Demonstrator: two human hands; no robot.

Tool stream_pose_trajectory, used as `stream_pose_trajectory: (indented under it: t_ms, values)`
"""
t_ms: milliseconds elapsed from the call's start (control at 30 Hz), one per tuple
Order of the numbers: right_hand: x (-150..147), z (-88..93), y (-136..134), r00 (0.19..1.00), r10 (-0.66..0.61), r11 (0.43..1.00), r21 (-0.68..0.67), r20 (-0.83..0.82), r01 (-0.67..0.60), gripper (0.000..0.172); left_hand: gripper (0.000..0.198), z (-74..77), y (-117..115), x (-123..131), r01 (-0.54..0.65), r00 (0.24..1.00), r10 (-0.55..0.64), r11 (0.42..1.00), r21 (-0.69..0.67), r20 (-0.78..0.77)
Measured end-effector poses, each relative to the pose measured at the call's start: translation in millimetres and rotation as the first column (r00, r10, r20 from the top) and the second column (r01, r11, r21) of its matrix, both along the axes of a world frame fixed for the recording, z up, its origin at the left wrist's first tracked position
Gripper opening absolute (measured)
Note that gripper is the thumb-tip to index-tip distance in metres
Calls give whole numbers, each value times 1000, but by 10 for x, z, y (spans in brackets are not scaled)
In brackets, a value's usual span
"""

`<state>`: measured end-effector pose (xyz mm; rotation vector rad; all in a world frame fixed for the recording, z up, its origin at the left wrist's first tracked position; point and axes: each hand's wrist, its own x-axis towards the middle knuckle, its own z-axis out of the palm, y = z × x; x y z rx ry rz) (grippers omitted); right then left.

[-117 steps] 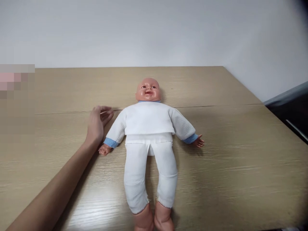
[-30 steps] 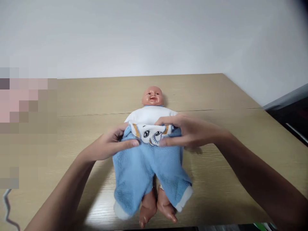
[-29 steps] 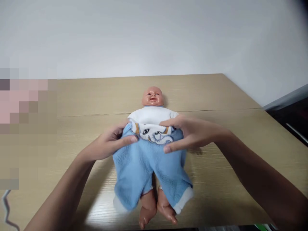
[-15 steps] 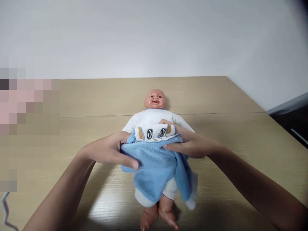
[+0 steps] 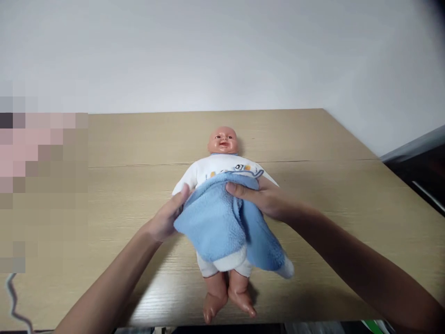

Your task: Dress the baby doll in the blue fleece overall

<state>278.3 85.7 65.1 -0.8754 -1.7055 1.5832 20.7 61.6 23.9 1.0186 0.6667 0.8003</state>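
Observation:
A baby doll [image 5: 223, 140] in a white suit with a blue neckline lies on its back, head away from me and bare feet toward me. Over its belly and thighs I hold blue fleecy baby trousers [image 5: 215, 218] with white leg ends and a white band showing embroidered eyes. My left hand [image 5: 168, 215] closes on their left edge, its thumb up and its other fingers mostly hidden behind the cloth. At the upper right, my right hand [image 5: 267, 195] grips the trousers, thumb in front and fingers behind them.
The doll lies on a light wooden table [image 5: 132, 185] with a seam across it, against a pale wall [image 5: 208, 55]. A grey cord [image 5: 14, 301] hangs at the lower left. Something dark [image 5: 420, 171] stands off the table's right side. The left edge is pixelated.
The trousers' top edge has risen toward the doll's chest, and the embroidered band now tilts away from me. My left hand has turned thumb-up, and the right leg end has swung outward.

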Motion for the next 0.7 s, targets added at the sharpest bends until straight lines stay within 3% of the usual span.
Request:
stream_pose_trajectory:
  t_ms: [100, 167, 267, 333, 400, 467, 567, 633, 700]
  values:
    - [-66, 41, -29, 999, -35, 996, -81, 34, 38, 50, 62, 18, -44, -38, 232, 973, -233, 971, 64, 2]
    - [-70, 112, -40, 998, 9, 998, -70, 58, -5, 44, 67, 16, -74, -77, 271, 962, -271, 962, 41, -18]
    - [2, 202, -9, 979, 198, 964, -187, 40, -187, 36, 73, -60, -121, -115, 70, 997, -68, 997, 32, -47]
    - [61, 211, 29, 920, 390, 876, -294, -38, -383, 34, 77, -130, -168, -105, -35, 994, 37, 999, 21, -98]
    - [96, 185, 46, 862, 494, 792, -349, -116, -500, 42, 77, -169, -238, -64, -66, 989, 62, 997, -26, -134]
    - [102, 152, 27, 870, 470, 794, -360, -149, -490, 50, 74, -150, -327, -10, -69, 990, 57, 994, -82, -131]
    - [98, 141, -41, 903, 388, 824, -370, -185, -429, 42, 62, -34, -453, 49, -16, 996, 3, 990, -140, -94]
    - [98, 163, -85, 910, 373, 824, -386, -182, -415, 36, 67, 59, -510, 69, 81, 996, -85, 990, -117, -28]
    - [88, 194, -134, 924, 372, 850, -366, -91, -379, 36, 68, 133, -547, 90, 100, 994, -103, 991, -90, -27]
